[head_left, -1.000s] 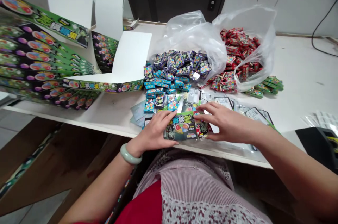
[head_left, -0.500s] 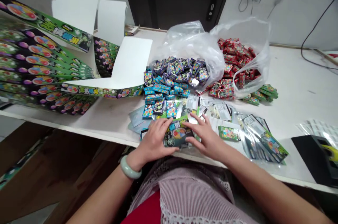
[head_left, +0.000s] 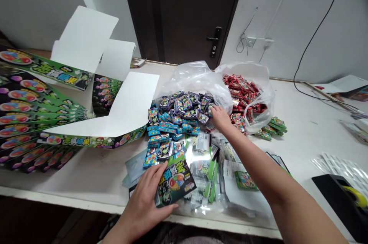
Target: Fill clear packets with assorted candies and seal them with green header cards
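Note:
My left hand [head_left: 146, 190] grips the left side of a dark green printed card [head_left: 179, 182] near the table's front edge, thumb below it and fingers along its upper left. My right hand [head_left: 220, 118] is stretched out to the right edge of a pile of purple packets [head_left: 186, 104], its fingers curled together; whether a packet is in them is hidden. Blue packets [head_left: 168, 127] lie in front of the purple ones. Under and beside the card are clear plastic sleeves [head_left: 202, 163] with printed inserts. A green packet [head_left: 245, 180] rests below my right forearm.
A clear plastic bag [head_left: 198, 75] stands behind the purple packets. Red packets [head_left: 241, 90] spill from another bag [head_left: 266, 109], with green packets [head_left: 273, 127] beside it. Fanned printed cardboard sheets [head_left: 43, 113] fill the left. A black tape dispenser [head_left: 336, 198] sits at the right.
My right hand has left the card and moved forward to the purple packets. My left hand still holds the card, now tilted. The camera view has tipped upward.

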The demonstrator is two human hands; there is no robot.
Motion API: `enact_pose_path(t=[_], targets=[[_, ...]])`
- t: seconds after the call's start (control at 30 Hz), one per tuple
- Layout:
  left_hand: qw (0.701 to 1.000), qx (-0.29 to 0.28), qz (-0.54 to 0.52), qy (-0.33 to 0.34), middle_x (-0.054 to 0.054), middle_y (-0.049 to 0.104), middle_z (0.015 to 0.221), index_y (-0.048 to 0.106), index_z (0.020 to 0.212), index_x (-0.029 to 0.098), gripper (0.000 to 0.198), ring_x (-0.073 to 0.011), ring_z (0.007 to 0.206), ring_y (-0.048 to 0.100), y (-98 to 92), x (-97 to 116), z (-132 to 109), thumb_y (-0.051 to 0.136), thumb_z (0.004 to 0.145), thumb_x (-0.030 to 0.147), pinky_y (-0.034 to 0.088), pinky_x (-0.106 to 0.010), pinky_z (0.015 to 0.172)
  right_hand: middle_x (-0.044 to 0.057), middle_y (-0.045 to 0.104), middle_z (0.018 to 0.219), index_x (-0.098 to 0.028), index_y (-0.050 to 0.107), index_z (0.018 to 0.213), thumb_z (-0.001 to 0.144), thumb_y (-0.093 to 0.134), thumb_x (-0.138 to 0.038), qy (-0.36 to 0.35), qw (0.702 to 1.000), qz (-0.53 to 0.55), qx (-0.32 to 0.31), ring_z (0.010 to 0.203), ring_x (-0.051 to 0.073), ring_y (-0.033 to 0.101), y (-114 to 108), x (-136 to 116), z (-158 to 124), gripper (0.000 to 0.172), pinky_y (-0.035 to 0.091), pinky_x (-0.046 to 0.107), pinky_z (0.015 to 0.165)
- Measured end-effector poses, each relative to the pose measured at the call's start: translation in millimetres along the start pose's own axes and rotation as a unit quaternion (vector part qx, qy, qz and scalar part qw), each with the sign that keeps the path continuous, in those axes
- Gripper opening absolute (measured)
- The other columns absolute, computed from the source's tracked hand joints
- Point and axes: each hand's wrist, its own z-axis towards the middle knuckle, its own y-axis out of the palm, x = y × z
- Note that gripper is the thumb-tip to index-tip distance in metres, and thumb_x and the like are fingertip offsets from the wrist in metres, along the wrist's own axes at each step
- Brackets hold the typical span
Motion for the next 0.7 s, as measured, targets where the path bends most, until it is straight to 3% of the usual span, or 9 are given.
enact_pose_path(t=[0.13, 0.23, 0.3, 0.4, 0.47, 0.53, 0.7], targets=[[1.000, 0.016, 0.009, -0.007, -0.014, 0.052, 0.134, 0.023, 0.147, 0.028, 0.097, -0.0359, 0.120, 0.055, 2.5, -10, -1, 0.077, 0.066, 0.034, 0.052, -0.050, 0.096, 0.021, 0.057, 0.132, -0.013, 0.062, 0.118, 0.085, 0.052, -0.012, -0.013, 1.000, -0.020, -0.008, 0.127, 0.032, 0.046, 5, 1, 13, 0.035, 0.030, 0.053, 0.105], [1.000, 0.023, 0.010, -0.006, -0.013, 0.053, 0.133, 0.026, 0.146, 0.027, 0.092, -0.0348, 0.118, 0.056, 2.1, -18, -2, 0.075, 0.069, 0.038, 0.052, -0.048, 0.096, 0.015, 0.060, 0.129, -0.018, 0.063, 0.116, 0.088, 0.052, -0.020, -0.018, 1.000, 0.016, -0.002, 0.127, 0.030, 0.046, -3, 10, 5, 0.030, 0.028, 0.051, 0.107], [1.000, 0.022, 0.009, -0.004, -0.013, 0.053, 0.131, 0.027, 0.146, 0.025, 0.091, -0.0342, 0.117, 0.057, 1.2, -21, -1, 0.074, 0.070, 0.041, 0.053, -0.047, 0.095, 0.014, 0.060, 0.128, -0.018, 0.061, 0.119, 0.091, 0.048, -0.027, -0.006, 0.998, 0.059, 0.012, 0.124, 0.029, 0.048, -12, 17, -6, 0.032, 0.033, 0.050, 0.105], [1.000, 0.020, 0.006, 0.001, -0.015, 0.052, 0.131, 0.027, 0.146, 0.024, 0.088, -0.0345, 0.117, 0.056, 0.4, -21, 2, 0.072, 0.073, 0.044, 0.052, -0.049, 0.095, 0.011, 0.069, 0.105, -0.018, 0.057, 0.121, 0.094, 0.041, -0.041, 0.029, 0.989, 0.143, 0.002, 0.096, 0.025, 0.064, -21, 21, -28, 0.039, 0.051, 0.042, 0.082], [1.000, 0.017, -0.002, 0.006, -0.015, 0.051, 0.131, 0.027, 0.146, 0.024, 0.086, -0.0350, 0.119, 0.054, 0.5, -17, 4, 0.070, 0.075, 0.046, 0.050, -0.052, 0.097, 0.007, 0.071, 0.088, -0.018, 0.058, 0.119, 0.093, 0.042, -0.047, 0.048, 0.978, 0.199, -0.032, 0.074, 0.020, 0.066, -22, 20, -45, 0.043, 0.054, 0.034, 0.065], [1.000, 0.008, -0.014, 0.008, -0.015, 0.050, 0.131, 0.026, 0.146, 0.024, 0.086, -0.0352, 0.121, 0.052, 0.9, -11, 5, 0.070, 0.076, 0.048, 0.047, -0.053, 0.099, 0.005, 0.071, 0.085, -0.018, 0.060, 0.115, 0.090, 0.046, -0.046, 0.056, 0.966, 0.240, -0.073, 0.068, 0.017, 0.066, -16, 16, -60, 0.040, 0.054, 0.030, 0.059], [0.999, -0.032, -0.029, 0.012, -0.016, 0.047, 0.133, 0.021, 0.148, 0.025, 0.092, -0.0358, 0.123, 0.048, -1.2, 5, 1, 0.071, 0.075, 0.049, 0.044, -0.055, 0.102, 0.007, 0.072, 0.094, -0.018, 0.068, 0.106, 0.082, 0.055, -0.024, 0.041, 0.956, 0.242, -0.158, 0.083, 0.020, 0.068, 10, -1, -89, 0.028, 0.056, 0.037, 0.077]])
